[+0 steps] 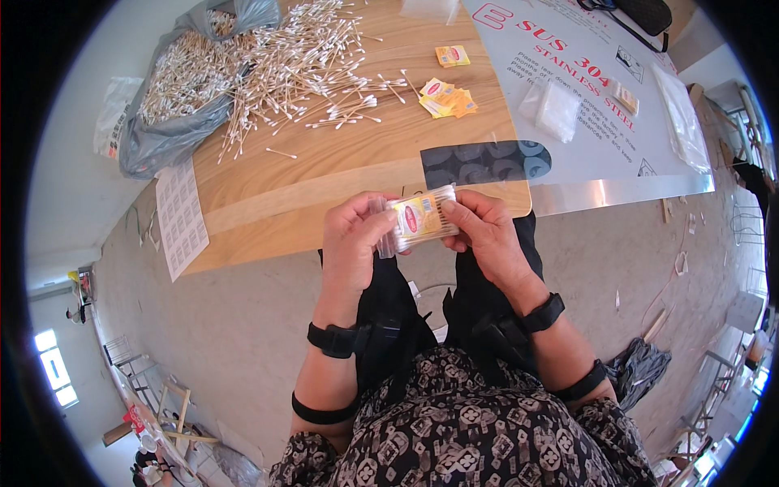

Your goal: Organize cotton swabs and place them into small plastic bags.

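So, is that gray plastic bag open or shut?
Open: the gray plastic bag gapes, showing cotton swabs inside, with more lying loose on the wooden table.

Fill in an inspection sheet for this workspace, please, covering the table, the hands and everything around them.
Surface: wooden tabletop, with a grey printed sheet at its right.
Job's things: swab bundle with a yellow card at its front; loose swabs in a heap; grey bag full of swabs; pile of yellow cards; clear plastic bags.
Clutter: dark patterned strip near the front edge; paper sheet overhanging at left.
Hands: left hand grips the bundle's left end, where clear plastic shows; right hand grips its right end.
Cables: none clearly seen.
Surroundings: grey floor; dark crumpled item lying at right; bright window at lower left.
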`<state>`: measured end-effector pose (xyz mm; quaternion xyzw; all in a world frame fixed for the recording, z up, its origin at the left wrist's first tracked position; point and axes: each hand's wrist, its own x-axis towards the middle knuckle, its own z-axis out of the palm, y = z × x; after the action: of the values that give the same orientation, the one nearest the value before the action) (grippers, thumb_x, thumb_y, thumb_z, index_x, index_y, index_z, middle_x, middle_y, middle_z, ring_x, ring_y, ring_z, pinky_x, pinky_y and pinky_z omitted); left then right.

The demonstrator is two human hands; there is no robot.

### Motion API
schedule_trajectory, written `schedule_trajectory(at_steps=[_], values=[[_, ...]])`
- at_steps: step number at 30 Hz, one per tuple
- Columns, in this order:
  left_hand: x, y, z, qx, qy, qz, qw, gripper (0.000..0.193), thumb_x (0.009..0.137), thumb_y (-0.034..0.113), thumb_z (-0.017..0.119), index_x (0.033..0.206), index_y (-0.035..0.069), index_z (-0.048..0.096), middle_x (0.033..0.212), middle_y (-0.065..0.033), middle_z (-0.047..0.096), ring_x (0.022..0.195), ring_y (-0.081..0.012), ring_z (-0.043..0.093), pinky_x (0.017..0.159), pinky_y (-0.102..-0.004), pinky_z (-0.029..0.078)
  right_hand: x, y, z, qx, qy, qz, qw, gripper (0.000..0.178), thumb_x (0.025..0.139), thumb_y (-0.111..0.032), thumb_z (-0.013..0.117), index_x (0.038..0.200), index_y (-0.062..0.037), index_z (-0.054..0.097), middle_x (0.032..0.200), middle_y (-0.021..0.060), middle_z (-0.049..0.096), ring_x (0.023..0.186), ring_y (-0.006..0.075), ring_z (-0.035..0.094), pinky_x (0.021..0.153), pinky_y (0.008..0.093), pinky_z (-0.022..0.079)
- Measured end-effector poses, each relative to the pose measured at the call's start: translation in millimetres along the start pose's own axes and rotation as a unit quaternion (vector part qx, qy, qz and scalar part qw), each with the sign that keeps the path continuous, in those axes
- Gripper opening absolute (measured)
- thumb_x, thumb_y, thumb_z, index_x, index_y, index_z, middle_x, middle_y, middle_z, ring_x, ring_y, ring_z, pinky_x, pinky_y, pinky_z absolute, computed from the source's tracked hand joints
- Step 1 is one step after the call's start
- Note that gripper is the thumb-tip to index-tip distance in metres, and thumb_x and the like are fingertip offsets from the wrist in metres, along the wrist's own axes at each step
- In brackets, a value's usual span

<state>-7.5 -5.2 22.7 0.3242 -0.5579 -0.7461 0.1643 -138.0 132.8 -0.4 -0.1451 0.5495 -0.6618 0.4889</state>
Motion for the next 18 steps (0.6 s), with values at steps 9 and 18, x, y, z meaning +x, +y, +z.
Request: schedule_trajectory(at_steps=[9, 18], values=[[4.0, -4.4, -8.0, -0.007, -0.001, 0.001, 1.0, 0.017, 0.086, 0.0, 0.06, 0.101, -0.007, 0.066, 0.086, -0.0076, 0.069, 0.073, -0.0091, 0.064, 0.065, -0.0234, 0.053, -0.7, -1.9, -0.6, -0.026, 0.012, -0.008, 1.0, 0.025, 0.099, -0.025, 0.058, 0.098, -0.0014, 0.066, 0.078, -0.0032, 0.059, 0.062, 0.0019, 0.051, 0.055, 0.0167, 0.043], [3.7, -3.3, 2.3, 0.105, 0.022, 0.079, 0.991, 0.011, 0.087, -0.002, 0.06, 0.097, -0.006, 0.063, 0.08, -0.0065, 0.067, 0.064, -0.0068, 0.062, 0.054, -0.0221, 0.051, -0.5, 1.3, -2.0, -0.049, 0.022, -0.016, 0.998, 0.024, 0.099, -0.026, 0.06, 0.096, -0.0019, 0.065, 0.076, -0.0035, 0.059, 0.062, 0.0015, 0.052, 0.054, 0.0167, 0.042]])
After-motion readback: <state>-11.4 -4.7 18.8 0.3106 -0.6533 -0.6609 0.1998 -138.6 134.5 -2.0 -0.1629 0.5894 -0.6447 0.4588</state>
